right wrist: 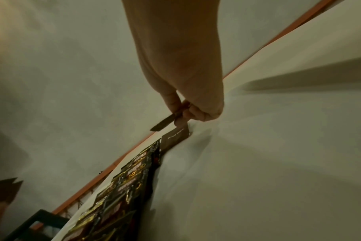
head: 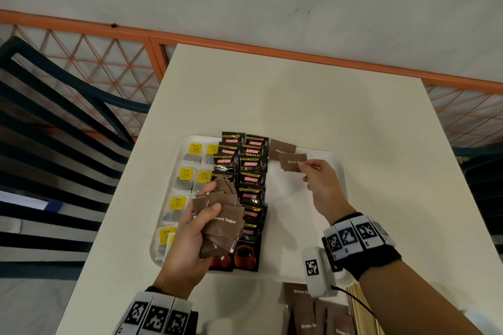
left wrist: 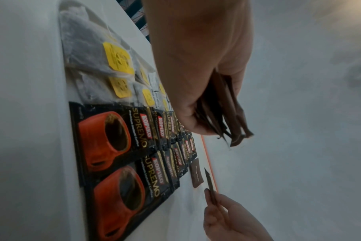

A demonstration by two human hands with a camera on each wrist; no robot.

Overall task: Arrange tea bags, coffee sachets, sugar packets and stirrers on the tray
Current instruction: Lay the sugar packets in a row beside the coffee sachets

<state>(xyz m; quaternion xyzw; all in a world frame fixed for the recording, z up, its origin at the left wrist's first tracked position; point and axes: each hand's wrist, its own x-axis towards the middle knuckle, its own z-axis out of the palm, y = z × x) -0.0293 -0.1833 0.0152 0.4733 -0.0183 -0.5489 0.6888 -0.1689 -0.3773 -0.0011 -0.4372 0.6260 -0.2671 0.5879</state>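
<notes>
Head view shows our right hand (head: 321, 182) pinching one brown sugar packet (head: 293, 162) above the white tray (head: 336, 160), just beside a packet already laid (head: 281, 148) there. Our left hand (head: 190, 236) grips a fanned stack of sugar packets (head: 220, 223) — over the coffee sachets (head: 251, 168), tea bags (head: 187, 179) alongside.

Head view looks steeply down over the white rectangular plastic tray (head: 339, 168) on the cream table. Left wrist view sits close, low along the tray's near edge; right wrist, dim, probably faces its far edge. All share the black glossy coffee sachets (left wrist: 150, 146).
</notes>
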